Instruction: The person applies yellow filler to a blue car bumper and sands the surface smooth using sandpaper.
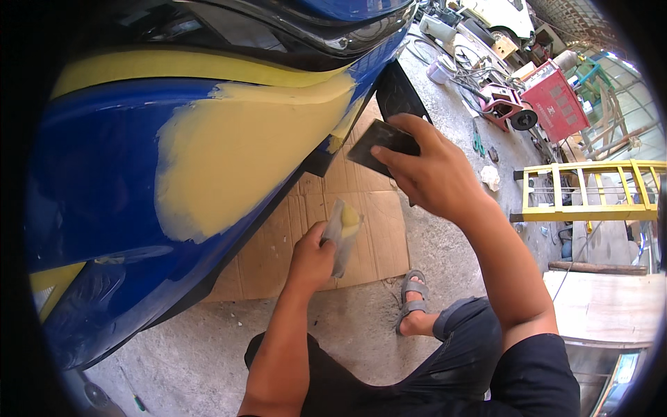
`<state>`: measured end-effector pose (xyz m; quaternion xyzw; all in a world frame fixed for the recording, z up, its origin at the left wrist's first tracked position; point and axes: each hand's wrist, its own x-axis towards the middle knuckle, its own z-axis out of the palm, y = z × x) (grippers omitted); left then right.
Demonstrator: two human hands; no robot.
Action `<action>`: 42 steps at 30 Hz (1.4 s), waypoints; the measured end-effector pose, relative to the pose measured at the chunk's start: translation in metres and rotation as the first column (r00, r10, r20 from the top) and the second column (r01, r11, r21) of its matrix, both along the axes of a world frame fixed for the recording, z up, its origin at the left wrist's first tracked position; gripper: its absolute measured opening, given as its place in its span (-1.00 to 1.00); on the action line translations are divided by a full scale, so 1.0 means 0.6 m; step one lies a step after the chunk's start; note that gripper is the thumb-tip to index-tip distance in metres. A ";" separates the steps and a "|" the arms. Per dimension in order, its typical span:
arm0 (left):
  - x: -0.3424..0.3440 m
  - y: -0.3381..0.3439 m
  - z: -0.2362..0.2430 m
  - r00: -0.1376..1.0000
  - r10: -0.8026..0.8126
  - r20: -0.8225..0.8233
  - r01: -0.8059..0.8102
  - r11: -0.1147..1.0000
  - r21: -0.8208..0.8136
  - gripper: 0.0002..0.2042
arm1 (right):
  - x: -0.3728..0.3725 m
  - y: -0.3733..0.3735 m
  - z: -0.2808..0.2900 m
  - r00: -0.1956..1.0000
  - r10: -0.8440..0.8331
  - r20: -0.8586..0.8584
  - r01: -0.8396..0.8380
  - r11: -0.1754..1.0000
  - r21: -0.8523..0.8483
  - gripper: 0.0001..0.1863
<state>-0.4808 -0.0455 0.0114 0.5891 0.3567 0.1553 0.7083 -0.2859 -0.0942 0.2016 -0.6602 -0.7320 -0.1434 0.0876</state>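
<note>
A broad patch of tan body filler (257, 149) covers part of a blue vehicle panel (104, 156) in front of me. Its edges are feathered and uneven. Low beside the panel, my left hand (310, 260) grips a greyish putty board (338, 243) with yellowish filler on its face. My right hand (438, 170) is closed round a dark, flat, rectangular spreader (384, 146), thumb on its near face. The spreader is near the panel's right end, by a small filler-smeared edge (342, 132); whether it touches the panel I cannot tell.
Flattened cardboard (375, 233) lies on the concrete floor under the panel. To the right are a yellow ladder (590, 212), a red wheeled machine (552, 101), cables and green-handled pliers (478, 139). My sandalled foot (415, 299) stands at the cardboard's edge.
</note>
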 end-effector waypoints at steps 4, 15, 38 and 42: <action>-0.007 -0.009 0.030 0.962 0.164 0.218 -0.070 0.921 -0.382 -0.66 | -0.034 -0.063 -0.004 0.911 -0.069 -0.406 0.041 0.996 -0.077 -0.44; 0.001 -0.047 0.048 0.754 0.497 0.430 0.010 0.646 -0.763 -0.66 | -0.078 -0.147 -0.115 0.526 -0.254 -0.812 -0.079 0.936 -0.344 -0.33; -0.015 -0.035 -0.004 0.921 0.360 0.148 -0.241 0.826 -0.510 -0.70 | -0.067 -0.013 -0.121 0.988 -0.115 -0.103 0.139 0.956 0.258 -0.46; -0.015 -0.035 -0.003 0.926 0.354 0.132 -0.252 0.838 -0.484 -0.70 | -0.073 -0.012 -0.121 0.983 -0.124 -0.134 0.154 0.956 0.249 -0.46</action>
